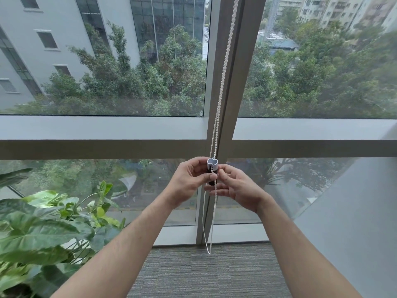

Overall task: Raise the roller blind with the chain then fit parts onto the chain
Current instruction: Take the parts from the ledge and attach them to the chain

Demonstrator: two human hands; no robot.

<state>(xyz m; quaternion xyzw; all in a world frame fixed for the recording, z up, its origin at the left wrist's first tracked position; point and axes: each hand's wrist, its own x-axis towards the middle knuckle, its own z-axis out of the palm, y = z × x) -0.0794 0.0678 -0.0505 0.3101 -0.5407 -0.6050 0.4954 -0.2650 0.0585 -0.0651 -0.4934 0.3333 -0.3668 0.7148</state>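
We judge the first half done: no blind shows anywhere over the glass, so it seems to be up, though the roller itself is out of view above.

We are now on the fitting. The chain (223, 67) hangs down along the mullion (231, 82) in the middle of the window, its strands twisted together higher up, and its loop dangles below our hands almost to the carpet (210, 274). At chest height we hold a small part (212, 166) — a pale grey cap on a dark body — right on the chain, with the beads running into a notch in the cap.

The left hand (189, 181) has its thumb and fingers closed around the part from the left. The right hand (236, 187) pinches at the chain and the part's right side with thumb and forefinger, the other fingers curled loosely underneath.

What remains, as we read it: seating the beads fully and closing the part up. Whether further parts wait we cannot tell — none lie in sight.
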